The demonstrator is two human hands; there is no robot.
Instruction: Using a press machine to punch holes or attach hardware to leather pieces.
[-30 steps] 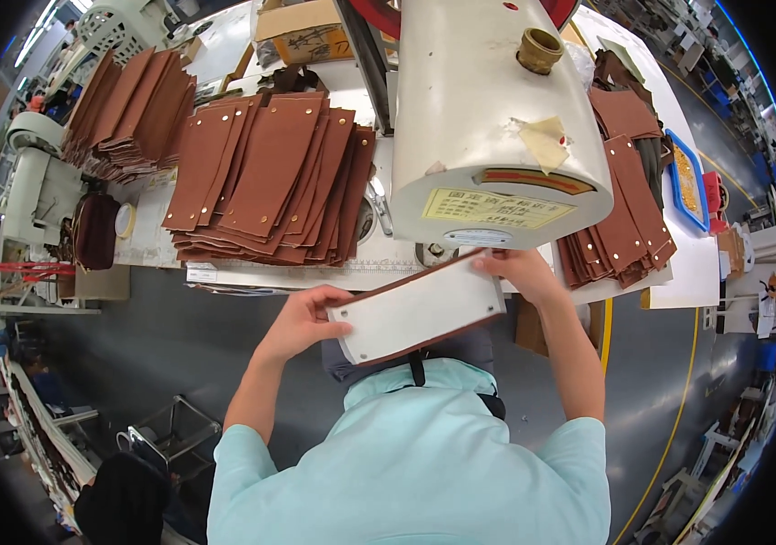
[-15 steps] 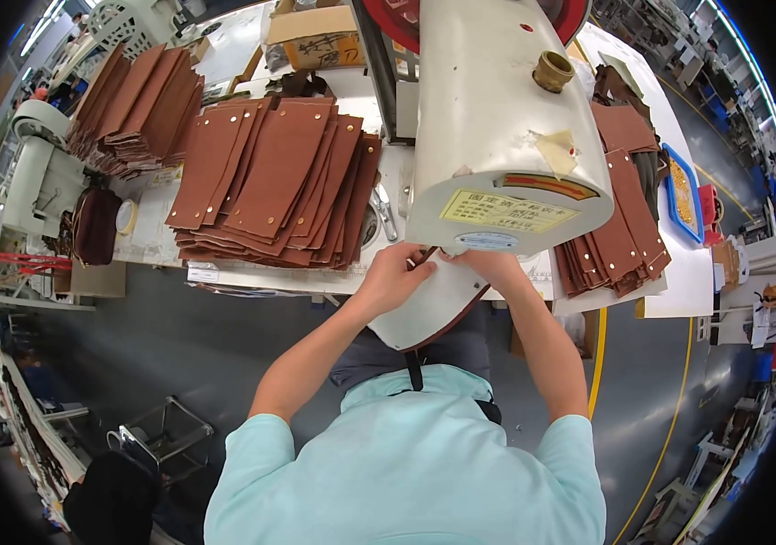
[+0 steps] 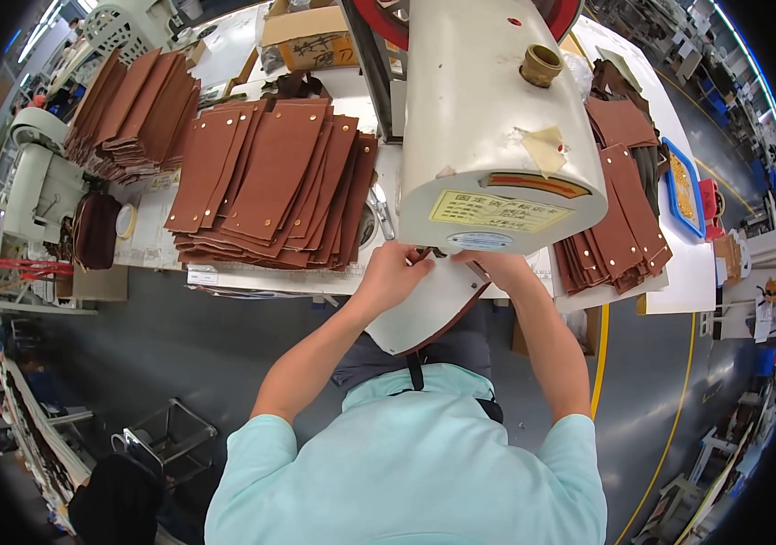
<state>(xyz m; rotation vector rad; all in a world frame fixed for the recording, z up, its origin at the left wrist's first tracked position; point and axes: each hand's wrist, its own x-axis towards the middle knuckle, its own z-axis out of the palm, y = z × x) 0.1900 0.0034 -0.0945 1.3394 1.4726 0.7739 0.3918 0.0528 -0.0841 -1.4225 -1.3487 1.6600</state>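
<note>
In front of me a panel [image 3: 420, 318], white on its upper face with brown edging and metal studs, hangs over the table edge, curved, with its far end under the head of a cream-coloured machine [image 3: 497, 109]. My left hand [image 3: 399, 268] pinches the panel's far edge at the left, just below the machine's front. My right hand [image 3: 488, 268] grips it at the right, partly hidden by the machine head. Both hands' fingertips are close together there; what lies between them under the head is too small to make out.
Stacks of brown panels [image 3: 270, 173] with studs lie left, more [image 3: 620, 195] right, beside a blue tray [image 3: 683, 186]. A cardboard box [image 3: 306, 41] sits behind. A white machine [image 3: 34, 186] stands far left, a metal-framed stool [image 3: 170, 436] on the floor lower left.
Since a second ago both hands have moved inward and my left hand up to the machine head, turning the panel and bringing its far end underneath. Over the last half second they have barely moved.
</note>
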